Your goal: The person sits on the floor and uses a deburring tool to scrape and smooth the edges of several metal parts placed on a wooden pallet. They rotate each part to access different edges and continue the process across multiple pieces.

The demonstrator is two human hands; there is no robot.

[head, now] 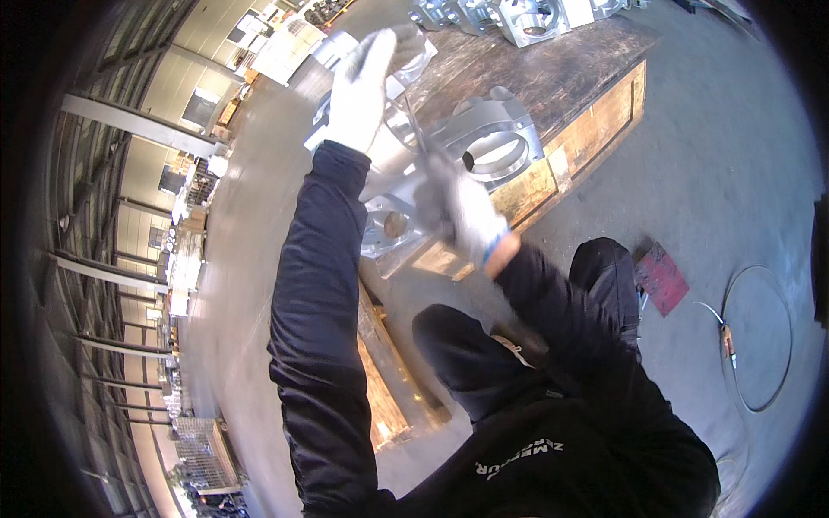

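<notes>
My left hand (366,87), in a white glove with dark fingers, is at the top of a machined metal part (392,152). Its fingers are blurred against bright metal, so their hold is unclear. My right hand (460,210), gloved alike and blurred by motion, is closed around a thin, dark, rod-like tool (416,123) that points up towards my left hand. The tool's kind cannot be told. Just right of it stands a silvery metal housing (502,152) with a large round bore. Below my left hand is another metal piece with a round hole (385,226).
The parts rest on a worn wooden workbench (583,58); several similar housings (531,22) line its far edge. On the floor at the right lie a red rectangular piece (662,278) and a coiled hose (790,343) with an orange-handled tool. Wooden beams (395,375) lie lower left.
</notes>
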